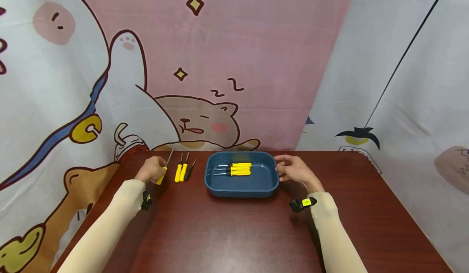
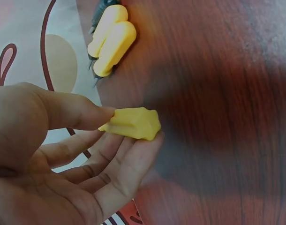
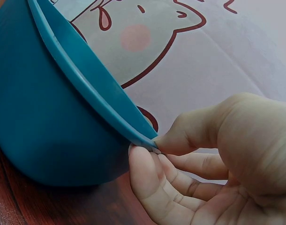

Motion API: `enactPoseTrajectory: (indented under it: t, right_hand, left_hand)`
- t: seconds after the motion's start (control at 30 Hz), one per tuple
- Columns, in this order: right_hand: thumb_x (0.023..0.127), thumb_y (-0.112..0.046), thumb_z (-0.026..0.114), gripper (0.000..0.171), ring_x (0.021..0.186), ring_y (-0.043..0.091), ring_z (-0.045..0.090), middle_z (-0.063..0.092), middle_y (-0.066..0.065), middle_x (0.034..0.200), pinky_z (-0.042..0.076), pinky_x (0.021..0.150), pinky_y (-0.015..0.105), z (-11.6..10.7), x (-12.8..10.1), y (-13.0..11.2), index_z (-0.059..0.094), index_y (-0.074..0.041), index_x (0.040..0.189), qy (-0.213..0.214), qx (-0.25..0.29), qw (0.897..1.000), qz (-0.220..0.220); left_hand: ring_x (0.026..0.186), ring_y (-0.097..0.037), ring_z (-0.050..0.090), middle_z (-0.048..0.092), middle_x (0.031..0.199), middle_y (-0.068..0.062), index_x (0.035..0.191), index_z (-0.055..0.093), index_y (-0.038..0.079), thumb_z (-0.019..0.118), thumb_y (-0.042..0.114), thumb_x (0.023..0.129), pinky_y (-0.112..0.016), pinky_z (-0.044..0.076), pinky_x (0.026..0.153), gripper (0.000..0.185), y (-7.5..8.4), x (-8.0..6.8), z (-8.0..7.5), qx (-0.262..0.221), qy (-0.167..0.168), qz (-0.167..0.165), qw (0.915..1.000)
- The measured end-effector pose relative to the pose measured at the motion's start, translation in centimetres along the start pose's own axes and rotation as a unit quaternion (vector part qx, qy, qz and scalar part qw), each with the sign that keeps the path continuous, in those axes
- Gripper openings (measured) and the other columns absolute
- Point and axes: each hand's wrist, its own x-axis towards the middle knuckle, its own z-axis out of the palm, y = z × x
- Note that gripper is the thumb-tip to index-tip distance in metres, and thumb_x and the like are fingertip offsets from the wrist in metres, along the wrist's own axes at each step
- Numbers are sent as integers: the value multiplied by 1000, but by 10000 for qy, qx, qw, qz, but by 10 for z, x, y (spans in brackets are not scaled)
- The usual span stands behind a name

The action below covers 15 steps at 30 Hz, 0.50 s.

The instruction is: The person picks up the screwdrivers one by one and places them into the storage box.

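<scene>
A: What does each grip hold?
B: The left hand (image 1: 153, 169) pinches a yellow-handled screwdriver (image 2: 133, 124) between thumb and fingers; the right hand (image 1: 293, 171) pinches the blue tray (image 1: 269, 183) by its rim.
A: Where's that screwdriver?
B: Left of the tray on the bench (image 1: 227, 232), beside the loose screwdrivers (image 1: 182, 171).

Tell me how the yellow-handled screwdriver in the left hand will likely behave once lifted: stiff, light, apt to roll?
The screwdriver probably stays stiff: a thin metal shaft in a solid yellow handle. It looks light, since the left hand pinches it between thumb and fingertips alone. Its handle end shows flat facets, so it may roll less on the table than a round one.
</scene>
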Motion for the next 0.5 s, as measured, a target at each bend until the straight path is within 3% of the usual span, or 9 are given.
enactPoseTrajectory:
  t: [0.23, 0.33, 0.5]
  right_hand:
    - [97, -4, 63, 48, 78, 21, 69, 65, 21, 108, 65, 70, 36, 1, -1, -2, 53, -2, 143, -42, -2, 10000, 59]
    - [97, -4, 63, 48, 78, 21, 69, 65, 21, 108, 65, 70, 36, 0, -2, -3, 52, -1, 144, -42, -24, 10000, 39]
    - [98, -3, 62, 47, 77, 20, 67, 65, 20, 106, 65, 69, 35, -1, -1, -1, 52, 0, 144, -22, 0, 10000, 14]
  left_hand:
    - [72, -24, 58, 58, 115, -27, 132, 56, -6, 63, 1, 86, -28, 56, 55, 46, -7, -5, -2, -429, 208, 120, 9988]
    - [78, -26, 60, 58, 122, -30, 131, 56, -5, 65, 2, 87, -29, 57, 56, 46, -8, -6, -3, -429, 267, 296, 9983]
    - [83, -30, 63, 62, 117, -29, 131, 57, -4, 69, 3, 89, -30, 58, 60, 44, 0, -10, -4, -250, 386, 558, 9974]
